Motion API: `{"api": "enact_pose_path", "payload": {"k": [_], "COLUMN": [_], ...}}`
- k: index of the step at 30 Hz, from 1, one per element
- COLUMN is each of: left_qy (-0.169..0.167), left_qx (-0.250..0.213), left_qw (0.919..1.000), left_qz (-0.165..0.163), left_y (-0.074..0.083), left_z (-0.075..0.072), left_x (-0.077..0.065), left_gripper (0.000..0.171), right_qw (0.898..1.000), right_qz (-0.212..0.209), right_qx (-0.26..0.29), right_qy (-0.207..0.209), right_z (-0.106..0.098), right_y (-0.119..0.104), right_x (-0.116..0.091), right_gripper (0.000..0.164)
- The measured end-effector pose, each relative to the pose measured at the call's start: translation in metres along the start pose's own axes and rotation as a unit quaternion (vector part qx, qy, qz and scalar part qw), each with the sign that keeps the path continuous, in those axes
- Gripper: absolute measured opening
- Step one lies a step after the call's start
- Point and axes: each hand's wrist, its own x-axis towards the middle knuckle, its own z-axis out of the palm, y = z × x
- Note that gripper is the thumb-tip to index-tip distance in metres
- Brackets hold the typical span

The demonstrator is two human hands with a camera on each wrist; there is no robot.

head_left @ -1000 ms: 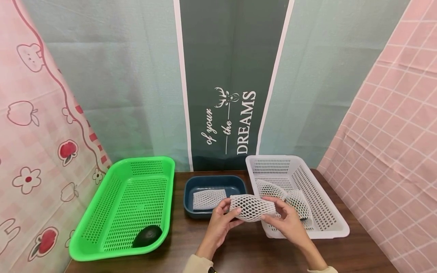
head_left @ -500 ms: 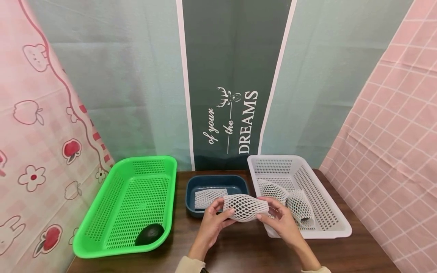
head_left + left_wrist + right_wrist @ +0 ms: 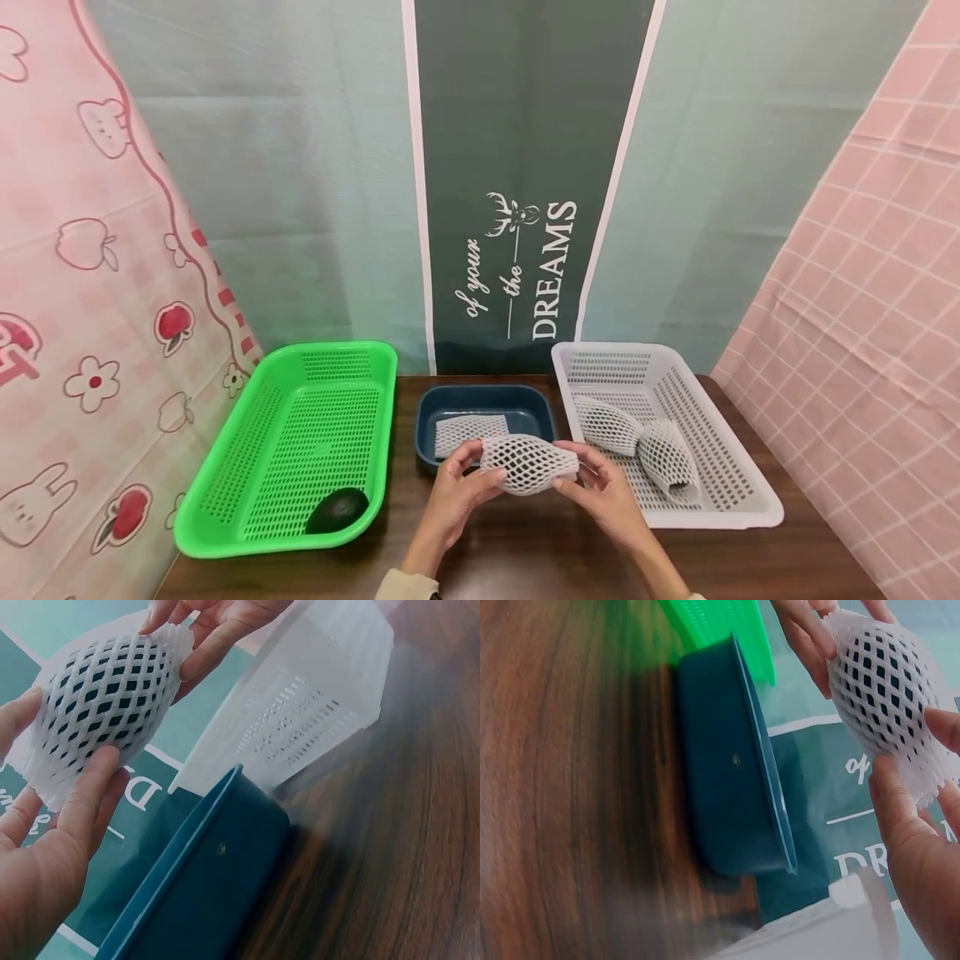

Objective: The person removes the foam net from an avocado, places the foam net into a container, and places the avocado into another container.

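A white foam net sleeve (image 3: 525, 465) with a dark, rounded fruit, probably an avocado, inside it is held up in front of the blue basin. Fingers and thumb of the left hand (image 3: 454, 493) pinch one end of the sleeve; the right hand (image 3: 606, 493) pinches the other end. Through the mesh in the left wrist view, the dark fruit (image 3: 106, 696) fills the middle of the net. A bare dark avocado (image 3: 339, 510) lies in the near right corner of the green basket (image 3: 189, 525). One flat net sleeve (image 3: 471, 432) lies in the blue basin (image 3: 424, 417).
On the right stands a white basket (image 3: 742, 487) holding two netted pieces, one lengthwise (image 3: 609, 427) and one nearer (image 3: 667, 460). All containers rest on a brown wooden table (image 3: 517, 554). A curtain with printed lettering (image 3: 553, 271) hangs behind them.
Both hands and the netted fruit have moved left and slightly nearer, so the nearer netted piece in the white basket shows more. The head view has shifted slightly.
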Motion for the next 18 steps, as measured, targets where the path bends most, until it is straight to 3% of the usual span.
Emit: {"api": "enact_pose_path", "payload": {"k": [8,18], "left_qy": [0.008,0.001], "left_qx": [0.002,0.014], "left_qw": [1.0000,0.9998], "left_qz": [0.005,0.012], "left_y": [-0.005,-0.009], "left_z": [-0.012,-0.022], "left_x": [-0.004,-0.012], "left_gripper": [0.046,0.042], "right_qw": [1.000,0.999], "right_qz": [-0.019,-0.004], "right_qx": [-0.011,0.001], "right_qy": [0.016,0.041], "right_z": [0.009,0.019], "right_y": [0.010,0.015], "right_x": [-0.002,-0.006], "right_gripper": [0.046,0.047]}}
